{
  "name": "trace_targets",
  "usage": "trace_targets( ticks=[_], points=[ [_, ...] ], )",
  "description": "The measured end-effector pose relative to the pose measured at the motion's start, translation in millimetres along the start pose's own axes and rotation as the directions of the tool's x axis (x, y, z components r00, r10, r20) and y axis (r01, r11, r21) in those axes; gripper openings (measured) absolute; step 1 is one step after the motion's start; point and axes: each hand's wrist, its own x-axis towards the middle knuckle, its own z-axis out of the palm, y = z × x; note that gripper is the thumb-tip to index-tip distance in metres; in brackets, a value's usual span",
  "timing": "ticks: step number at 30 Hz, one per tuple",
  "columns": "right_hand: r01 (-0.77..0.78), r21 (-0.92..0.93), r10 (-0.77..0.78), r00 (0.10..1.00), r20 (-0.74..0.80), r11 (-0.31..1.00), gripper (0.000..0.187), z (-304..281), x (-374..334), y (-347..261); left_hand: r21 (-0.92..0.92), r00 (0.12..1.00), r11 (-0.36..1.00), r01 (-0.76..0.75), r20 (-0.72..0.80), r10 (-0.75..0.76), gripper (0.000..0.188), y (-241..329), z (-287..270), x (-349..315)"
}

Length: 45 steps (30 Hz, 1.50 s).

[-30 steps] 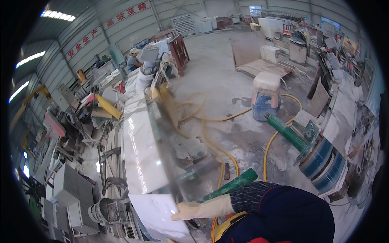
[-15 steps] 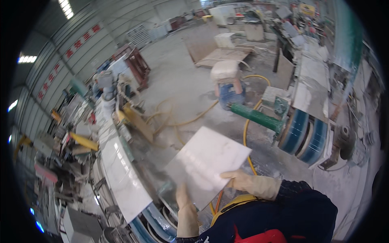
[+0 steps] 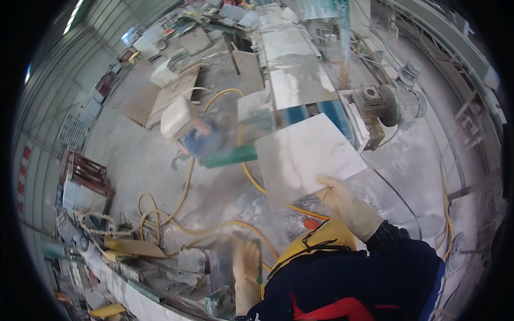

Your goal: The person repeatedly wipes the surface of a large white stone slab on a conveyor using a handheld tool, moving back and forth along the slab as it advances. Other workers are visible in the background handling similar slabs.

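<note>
White marble tile (image 3: 305, 160), faintly veined in grey, hangs at a slant on the near side of the blue-belted conveyor (image 3: 340, 115), its far corner covering part of the belts in this view. The right hand (image 3: 340, 200), in a cream rubber glove, grips the tile's near edge, thumb and fingers closed on it. The left hand (image 3: 246, 270), gloved alike, is apart from the tile, farther left and nearer the person than the conveyor; it is blurred beside a green-edged upright plate (image 3: 220, 267) — I cannot tell whether it touches that plate or holds anything. Atop the conveyor, beyond the belts, lies a white slab (image 3: 294, 69) with wet grey patches. A grey electric motor (image 3: 406, 106) is mounted at the conveyor's right side. Left of the conveyor, a green tube (image 3: 227, 157) runs out from behind the tile, pointing toward a blue drum (image 3: 202, 142) topped with a pale wrapped cover (image 3: 176, 119). A yellow hose (image 3: 214, 227) loops over the floor left of the conveyor — part of it passing below the tile.
</note>
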Motion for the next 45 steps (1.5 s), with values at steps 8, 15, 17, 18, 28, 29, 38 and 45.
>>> trace_targets(
  ticks=[8, 15, 17, 18, 28, 29, 38, 45],
  points=[
    [0.157, 0.178, -0.153, 0.988, -0.035, 0.972, 0.036, -34.3, 49.3, -33.3, 0.014, 0.996, 0.999, -0.037, -0.081, 0.038, 0.048, 0.8, -19.2, 37.3],
    [0.214, 0.197, -0.182, 0.969, -0.168, 0.957, 0.038, -48.6, 93.4, -32.7, 0.007, 0.999, 1.0, -0.027, -0.03, 0.027, 0.045, 2.8, -11.7, 52.0],
    [0.2, 0.246, -0.159, 0.971, -0.176, 0.948, 0.041, -44.4, 101.1, -38.2, 0.023, 0.999, 0.999, -0.036, -0.03, 0.037, 0.044, 3.2, -9.7, 51.7],
    [0.197, 0.287, -0.159, 0.976, -0.151, 0.937, 0.042, -41.6, 104.6, -41.0, 0.027, 0.998, 0.999, -0.045, -0.034, 0.046, 0.045, 2.9, -10.2, 50.6],
    [0.244, 0.268, -0.183, 0.955, -0.233, 0.932, 0.043, -32.4, 129.2, -49.1, -0.028, 0.987, 0.998, -0.057, -0.154, 0.052, 0.04, -11.6, -37.6, 43.3],
    [0.239, 0.26, -0.181, 0.957, -0.228, 0.936, 0.044, -31.7, 130.7, -50.0, -0.023, 0.983, 0.998, -0.061, -0.176, 0.056, 0.04, -12.8, -37.2, 42.7],
    [0.206, 0.277, -0.144, 0.963, -0.229, 0.938, 0.044, -38.0, 146.1, -54.4, -0.06, 0.975, 0.996, -0.072, -0.217, 0.057, 0.049, -18.2, -33.9, 41.6],
    [0.147, 0.253, -0.102, 0.978, -0.181, 0.956, 0.037, -45.1, 146.4, -54.2, -0.058, 0.964, 0.997, -0.048, -0.264, 0.031, 0.052, -21.3, -24.8, 42.9]
  ],
)
